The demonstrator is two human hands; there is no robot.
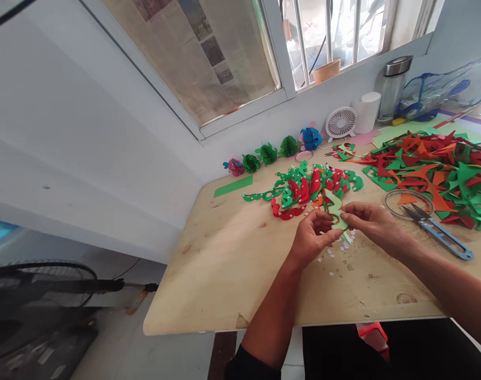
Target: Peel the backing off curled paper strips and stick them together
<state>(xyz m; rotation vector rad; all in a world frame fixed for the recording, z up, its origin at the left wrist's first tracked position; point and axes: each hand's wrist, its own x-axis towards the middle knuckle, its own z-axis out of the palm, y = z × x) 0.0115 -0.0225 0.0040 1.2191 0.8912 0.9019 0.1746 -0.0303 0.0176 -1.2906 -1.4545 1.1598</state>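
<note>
Both hands hold a light green paper cutout [338, 219] with a curved outline, just above the wooden table. My left hand [312, 236] pinches its lower left side. From the right, my right hand [373, 224] grips its edge between thumb and fingers. Beneath the hands lie small white paper bits [345, 244]. Just beyond them is a heap of red and green curved paper cutouts [303, 187], several marked with small white squares. Thread snips [438, 229] with blue handles lie right of my right hand, their tips over a tape ring [408, 203].
Red, orange and green paper scraps [438, 169] pile up at the right of the table [224, 264]. Along the wall stand folded paper ornaments [269, 153], a small white fan [341, 123], a white cylinder [367, 112] and a glass bottle [391, 89]. A green strip [233, 186] lies far left.
</note>
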